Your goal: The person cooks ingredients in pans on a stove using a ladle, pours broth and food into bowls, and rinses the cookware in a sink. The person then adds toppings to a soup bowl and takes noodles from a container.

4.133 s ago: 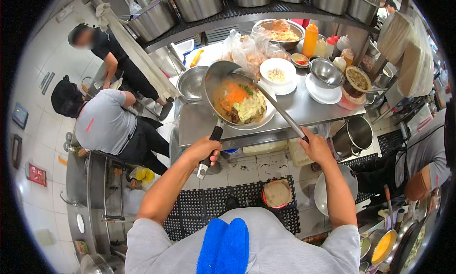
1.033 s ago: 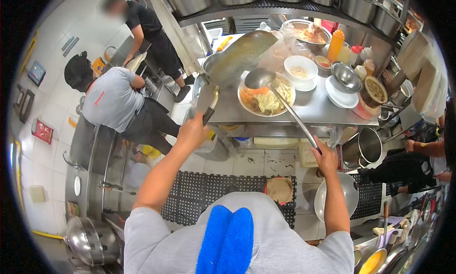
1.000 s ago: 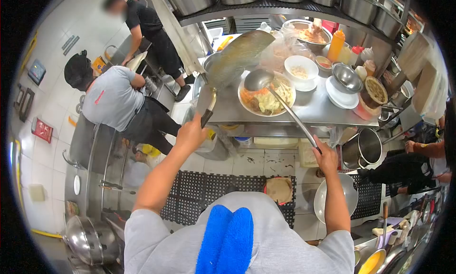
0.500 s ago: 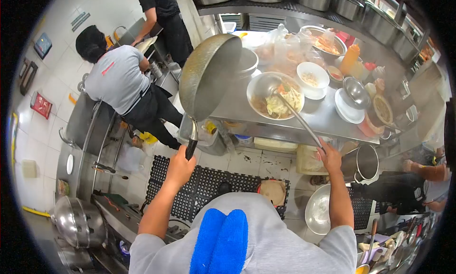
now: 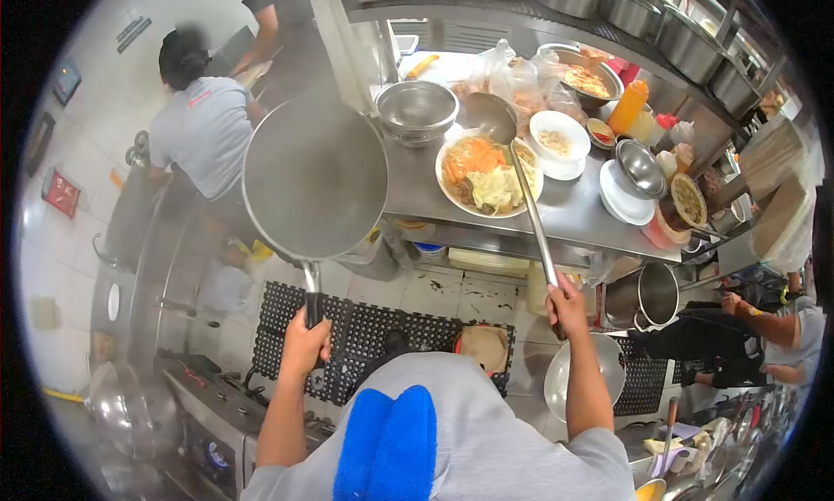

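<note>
Two handles [image 5: 314, 306], gripped by left hand [image 5: 306, 348] and right hand [image 5: 567, 306], keep both off the haze-dimmed, probably hot pan [image 5: 315, 181] and ladle [image 5: 488, 119] respectively.

The left hand [image 5: 306, 342] is holding a pan [image 5: 317, 179]; the right hand [image 5: 567, 306] is holding a ladle [image 5: 488, 117] near a filled bowl [image 5: 453, 198].

Both arms [image 5: 593, 392] reach from the near side; left hand [image 5: 306, 345] and right hand [image 5: 566, 306] have curled fingers, well apart.
</note>
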Demonstrator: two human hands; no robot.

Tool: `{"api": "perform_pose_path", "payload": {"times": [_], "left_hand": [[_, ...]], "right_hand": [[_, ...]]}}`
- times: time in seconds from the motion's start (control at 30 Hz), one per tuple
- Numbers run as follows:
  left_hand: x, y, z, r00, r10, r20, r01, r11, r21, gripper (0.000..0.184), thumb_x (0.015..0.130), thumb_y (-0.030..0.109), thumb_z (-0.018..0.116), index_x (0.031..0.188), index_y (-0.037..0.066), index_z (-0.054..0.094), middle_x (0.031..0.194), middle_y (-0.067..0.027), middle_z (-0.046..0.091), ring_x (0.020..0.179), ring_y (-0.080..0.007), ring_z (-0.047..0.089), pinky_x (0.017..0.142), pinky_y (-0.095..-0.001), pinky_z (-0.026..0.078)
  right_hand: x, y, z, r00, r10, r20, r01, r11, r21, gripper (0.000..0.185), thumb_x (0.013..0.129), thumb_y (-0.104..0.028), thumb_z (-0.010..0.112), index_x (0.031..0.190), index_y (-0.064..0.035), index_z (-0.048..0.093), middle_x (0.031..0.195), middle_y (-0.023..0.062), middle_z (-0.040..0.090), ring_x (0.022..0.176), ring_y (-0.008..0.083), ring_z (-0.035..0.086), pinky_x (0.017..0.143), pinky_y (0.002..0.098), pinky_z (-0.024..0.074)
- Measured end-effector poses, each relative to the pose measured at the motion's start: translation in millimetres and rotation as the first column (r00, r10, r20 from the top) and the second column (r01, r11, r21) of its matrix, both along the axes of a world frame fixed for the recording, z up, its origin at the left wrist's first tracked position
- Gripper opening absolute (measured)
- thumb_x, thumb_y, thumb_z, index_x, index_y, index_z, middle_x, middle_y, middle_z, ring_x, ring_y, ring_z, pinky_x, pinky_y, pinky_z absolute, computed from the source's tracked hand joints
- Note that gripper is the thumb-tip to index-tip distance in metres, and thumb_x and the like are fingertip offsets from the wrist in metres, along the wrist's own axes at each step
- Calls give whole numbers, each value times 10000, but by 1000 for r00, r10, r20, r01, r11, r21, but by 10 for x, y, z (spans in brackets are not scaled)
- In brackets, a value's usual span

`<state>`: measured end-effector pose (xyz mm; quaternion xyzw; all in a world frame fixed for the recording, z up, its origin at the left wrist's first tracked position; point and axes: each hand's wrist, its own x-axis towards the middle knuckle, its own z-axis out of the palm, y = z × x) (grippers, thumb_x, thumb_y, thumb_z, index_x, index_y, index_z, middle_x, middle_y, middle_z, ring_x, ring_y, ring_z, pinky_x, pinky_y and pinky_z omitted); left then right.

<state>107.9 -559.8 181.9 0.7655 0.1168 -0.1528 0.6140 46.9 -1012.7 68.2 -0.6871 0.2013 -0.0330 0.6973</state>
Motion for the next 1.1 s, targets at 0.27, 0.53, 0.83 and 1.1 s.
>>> {"api": "perform_pose_path", "payload": {"times": [0.27, 0.53, 0.83, 1.1], "left_hand": [[-563, 708, -202, 946, 3, -326, -100, 954, -282, 82, 807, 57, 504, 816, 63, 423, 517, -26, 423, 349, -117, 394, 328, -269, 355], [-765, 1890, -1188, 797, 9, -603, -293, 880, -374, 173, 807, 143, 528, 669, 74, 451, 492, -18, 409, 391, -119, 380, 364, -280, 334], [-673, 3499, -2120, 787, 310, -533, -611, 504, -610, 358, 839, 241, 523, 516, 117, 432, 440, -41, 430, 378, -176, 435, 336, -329, 362], [-558, 4432, -1747, 505, 518, -690, -858, 211, -468, 245, 791, 153, 612, 590, 90, 487, 492, -19, 468, 406, -125, 444, 402, -286, 425]], "right_hand": [[-290, 386, 218, 941, 277, -193, -229, 944, 238, 523, 769, -93, 679, 1260, -114, 501, 564, -18, 489, 402, 49, 394, 351, 211, 313], [401, 1595, 488, 607, 690, -394, -749, 663, 6, 533, 776, -274, 687, 1253, -121, 506, 624, 9, 530, 479, 68, 455, 437, 243, 384], [1501, 4348, 160, 92, 924, -370, -968, 169, 183, 577, 799, -246, 652, 1280, -27, 422, 632, 37, 508, 465, 97, 454, 433, 231, 383], [2193, 6587, 403, 72, 970, -231, -913, 157, 376, 479, 857, -104, 551, 1285, -2, 360, 495, -7, 415, 353, 74, 364, 342, 215, 315]]}}
